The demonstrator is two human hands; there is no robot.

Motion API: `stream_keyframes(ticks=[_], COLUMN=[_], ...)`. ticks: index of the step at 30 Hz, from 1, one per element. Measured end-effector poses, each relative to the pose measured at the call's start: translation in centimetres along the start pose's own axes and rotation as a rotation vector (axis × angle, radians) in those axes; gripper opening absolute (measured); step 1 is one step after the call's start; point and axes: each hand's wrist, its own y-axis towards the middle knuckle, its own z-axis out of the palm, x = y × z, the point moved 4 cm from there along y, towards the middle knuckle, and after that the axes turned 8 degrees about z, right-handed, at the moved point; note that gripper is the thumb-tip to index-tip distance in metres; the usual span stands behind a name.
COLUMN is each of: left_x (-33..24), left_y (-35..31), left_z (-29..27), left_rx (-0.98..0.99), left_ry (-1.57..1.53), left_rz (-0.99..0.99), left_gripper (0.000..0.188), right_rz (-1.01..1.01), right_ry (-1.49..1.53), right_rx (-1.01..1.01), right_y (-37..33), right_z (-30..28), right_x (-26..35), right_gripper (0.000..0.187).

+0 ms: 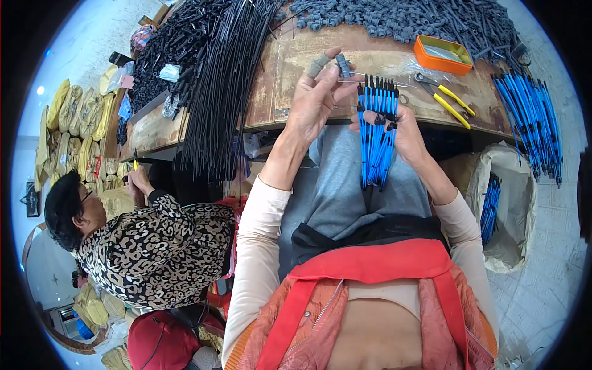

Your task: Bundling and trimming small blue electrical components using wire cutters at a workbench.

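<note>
Left hand: Seen in the head view, the worker's left hand [313, 98], upper centre of the frame, pinches a small dark-grey ribbed plastic piece [343, 65] between thumb and fingertips; the remaining fingers curl loosely, one wearing a grey cover [319, 65].
Right hand: The right hand [408, 134], just right of centre, is wrapped around a bundle of slim blue rods with black tips [377, 157], its fingers folded across them with little gap.
Blue bundle: It stands fanned at the centre of the frame, above grey trousers [336, 191], black tips toward the top.
Workbench: A worn brown wooden table [308, 52] spans the top of the frame, bearing a heap of grey ribbed plastic pieces [407, 18] at upper centre and long thin black rods [216, 92] at upper left.
Tools: Yellow-handled pliers [453, 105] lie at upper right, near an orange rectangular tin with a yellow interior [441, 60].
Right edge: More blue rods [533, 123] rest at the table's end, above a pale open sack [518, 209].
Co-worker: At left, a person in a leopard-print top [160, 253] grips a yellow-handled tool [135, 164].
</note>
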Motion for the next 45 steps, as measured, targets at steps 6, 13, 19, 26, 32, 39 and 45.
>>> stream_keyframes(ticks=[6,13,19,26,32,39,45], left_x=[0.2,0.1,0.4,0.8,0.6,0.3,-0.8], left_y=[-0.3,-0.3,-0.4,-0.5,-0.6,-0.8,-2.1], left_z=[0.0,0.3,0.0,-0.1,0.1,0.0,1.8], left_rx=[0.002,-0.011,0.004,-0.036,-0.028,-0.019,-0.073], left_ry=[0.126,0.055,0.078,0.003,0.021,0.128,0.273], left_rz=[0.019,-0.001,-0.033,-0.066,-0.051,-0.043,-0.017], left_gripper=[0.041,0.041,0.035,0.027,0.028,0.033,0.043], right_rz=[-0.003,-0.004,-0.015,-0.020,-0.024,-0.018,-0.017], right_ry=[-0.035,-0.046,-0.038,-0.040,-0.023,-0.041,-0.057], right_rx=[-0.006,-0.008,-0.011,-0.020,-0.021,-0.022,-0.052], right_y=[0.0,-0.3,-0.2,-0.1,-0.1,-0.2,-0.2], right_z=[-0.1,0.1,-0.2,-0.1,-0.1,-0.1,0.3], right_x=[0.1,0.4,0.2,0.2,0.1,0.5,0.5], right_gripper=[0.037,0.039,0.037,0.034,0.032,0.032,0.033])
